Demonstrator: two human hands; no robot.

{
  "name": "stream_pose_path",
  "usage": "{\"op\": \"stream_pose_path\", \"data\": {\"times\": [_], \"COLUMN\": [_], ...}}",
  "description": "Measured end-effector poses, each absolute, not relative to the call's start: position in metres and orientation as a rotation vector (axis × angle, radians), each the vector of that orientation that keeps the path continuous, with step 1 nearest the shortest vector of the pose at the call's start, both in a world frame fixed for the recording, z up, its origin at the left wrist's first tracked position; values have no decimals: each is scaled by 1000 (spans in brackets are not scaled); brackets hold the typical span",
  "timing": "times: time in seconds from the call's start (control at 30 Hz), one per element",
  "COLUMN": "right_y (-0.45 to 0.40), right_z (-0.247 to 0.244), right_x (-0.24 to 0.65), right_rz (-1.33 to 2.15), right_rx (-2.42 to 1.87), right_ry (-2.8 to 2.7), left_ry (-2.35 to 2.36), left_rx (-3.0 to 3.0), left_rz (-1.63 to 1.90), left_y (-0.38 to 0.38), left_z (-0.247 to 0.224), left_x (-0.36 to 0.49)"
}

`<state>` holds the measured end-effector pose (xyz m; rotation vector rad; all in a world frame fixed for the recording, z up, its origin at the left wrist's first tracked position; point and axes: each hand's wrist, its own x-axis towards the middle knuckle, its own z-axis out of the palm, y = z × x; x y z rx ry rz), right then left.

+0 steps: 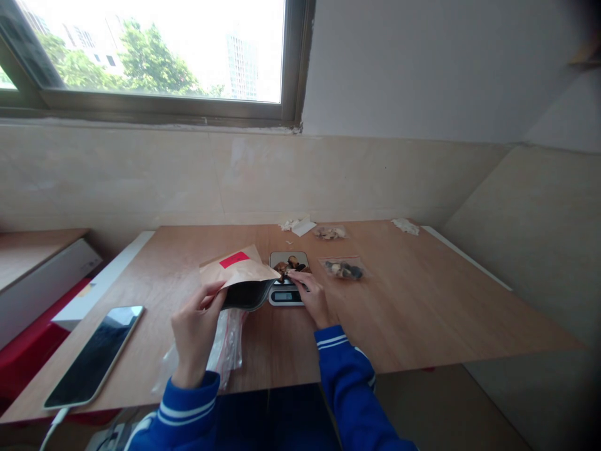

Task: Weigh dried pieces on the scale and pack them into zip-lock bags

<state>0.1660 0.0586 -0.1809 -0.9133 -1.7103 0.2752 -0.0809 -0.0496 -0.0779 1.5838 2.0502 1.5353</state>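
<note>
My left hand (200,319) grips the edge of a kraft paper pouch (213,266) with a red label. The pouch lies tilted, its dark mouth gaping toward the scale. Just right of it stands a small digital kitchen scale (303,299) bearing brown dried mushrooms (283,268). Over the front of this pile my right hand (310,293) has its fingers closed at a dried mushroom; the fingertips partly cover it. The scale's display is lit, but its digits are too small to read.
Clear zip bags (228,347) lie below the pouch. Right of the scale is a filled zip bag (345,269), with another bag of pale pieces (331,233) behind. Paper scraps (300,225) lie at the back. A phone (96,357) with a cable rests at left.
</note>
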Motion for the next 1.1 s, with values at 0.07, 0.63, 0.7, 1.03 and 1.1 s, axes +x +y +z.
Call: {"op": "stream_pose_path", "data": {"times": [0.07,0.63,0.7,1.03,1.1], "right_y": [60,-10,-29,-45,-42], "right_z": [-183,-133,-116,-63,-68], "right_x": [165,125,100,51,51], "right_rz": [287,-48,-24,24,63], "right_rx": [-907,-831,-766,-1104,-1227], "right_ry": [-1762,-1776,-1978,-2323,-2360], "left_ry": [2048,2034,2035,2031,2019], "left_rx": [1587,1618,1631,1616,1609], "left_rz": [1536,1557,1559,1550,1573], "left_y": [-50,-52,-53,-60,-60], "left_z": [-77,-79,-80,-81,-84], "left_x": [-81,-77,-77,-85,-84]}}
